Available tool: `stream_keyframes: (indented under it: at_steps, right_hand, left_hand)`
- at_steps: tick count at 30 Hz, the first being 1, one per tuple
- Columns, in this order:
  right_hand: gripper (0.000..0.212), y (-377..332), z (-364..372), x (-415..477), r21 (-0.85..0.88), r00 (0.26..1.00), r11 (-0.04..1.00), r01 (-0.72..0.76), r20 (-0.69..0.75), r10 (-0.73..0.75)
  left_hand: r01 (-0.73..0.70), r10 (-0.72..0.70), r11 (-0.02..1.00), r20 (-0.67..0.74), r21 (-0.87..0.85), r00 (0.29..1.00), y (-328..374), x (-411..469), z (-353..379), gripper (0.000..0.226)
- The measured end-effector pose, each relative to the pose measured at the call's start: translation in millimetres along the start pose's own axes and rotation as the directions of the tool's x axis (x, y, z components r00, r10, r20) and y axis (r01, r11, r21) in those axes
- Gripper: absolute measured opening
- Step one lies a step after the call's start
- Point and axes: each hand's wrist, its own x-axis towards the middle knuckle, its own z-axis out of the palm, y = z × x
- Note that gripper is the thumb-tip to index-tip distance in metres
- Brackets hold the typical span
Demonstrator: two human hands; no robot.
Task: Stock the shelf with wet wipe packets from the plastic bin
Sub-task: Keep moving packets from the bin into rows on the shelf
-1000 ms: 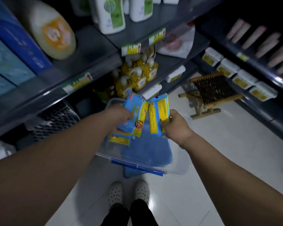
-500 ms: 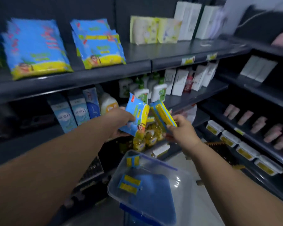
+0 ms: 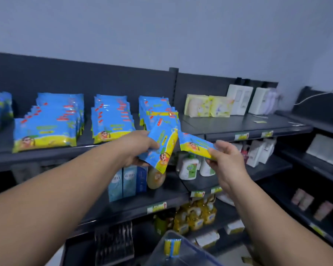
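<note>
**Packets raised to the top shelf, one load in each hand**

Dark grey metal shelf (image 3: 238, 124), top tier of the unit, runs across the view behind both hands. Stacked rows of blue-and-yellow wet wipe packets (image 3: 52, 123) lie on it, lapped front to back. The rightmost row (image 3: 156, 110) ends beside a bare stretch of shelf. Beyond that stretch stand pale yellow soft packs (image 3: 208, 105).

Clear plastic bin (image 3: 183, 255) sits low at the bottom edge, only one corner showing. One spare packet (image 3: 172, 246) stands on end inside it, against the wall.

Left hand (image 3: 140, 148): fingers curled round a glossy blue film packet with a yellow band and cartoon face (image 3: 162, 148). There may be more than one in the grip; cannot tell. Its long axis is near upright, tilted a little, and its upper end overlaps the front of the rightmost row in view.

Right hand (image 3: 226, 160): thumb and fingertips pinch the near end of a second blue-and-yellow packet (image 3: 195, 144). Its long axis runs from the hand up and to the left. The free end points at the shelf lip, just below the bare stretch.

Judgement:
- The left hand is the nearer to the rightmost row, which lies up and beyond it.
- Its packet needs tipping flat to match the rows.
- The right hand's packet is already close to flat and aimed at the open stretch.
- The film looks soft and slick, so a packet may sag or slide off a stack.
</note>
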Motion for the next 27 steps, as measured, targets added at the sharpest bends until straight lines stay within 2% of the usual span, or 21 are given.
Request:
stream_keyframes:
  at_steps: [2,3,8,12,16,23,27]
  right_hand:
    - [0.058,-6.8,12.9,2.4,0.073,0.999,0.997,0.001,0.036,-0.003]
    - [0.065,-9.2,19.2,2.7,0.102,0.998,0.995,-0.010,0.056,0.004]
    - [0.040,-13.7,53.0,7.1,0.072,0.986,0.996,-0.053,0.159,0.041]
    - [0.026,-19.6,84.2,5.2,0.091,0.964,0.989,-0.115,0.252,0.089]
    - [0.027,-20.9,118.8,6.5,0.075,0.949,0.984,-0.160,0.286,0.133]
    - [0.018,-3.5,175.3,8.9,-0.008,0.922,0.987,-0.160,0.356,0.152]
    - [0.025,8.6,201.9,9.8,-0.075,0.904,0.986,-0.152,0.394,0.169]
  left_hand:
    - [-0.032,0.031,0.999,-0.021,-0.012,0.999,6.1,-3.3,-13.9,0.014]
    - [-0.040,0.040,0.999,-0.032,-0.017,0.999,8.5,-4.4,-20.3,0.014]
    - [-0.088,0.084,0.995,-0.090,-0.050,0.992,16.9,-8.0,-53.7,0.017]
    - [-0.133,0.135,0.991,-0.201,0.025,0.970,26.1,-13.4,-85.4,0.017]
    - [-0.120,0.169,0.981,-0.377,0.151,0.911,34.6,-18.2,-120.4,0.013]
    - [-0.166,0.182,0.983,-0.560,0.080,0.809,26.7,-16.5,-169.2,0.017]
    - [-0.189,0.182,0.981,-0.594,0.050,0.783,20.1,-11.7,-186.7,0.018]
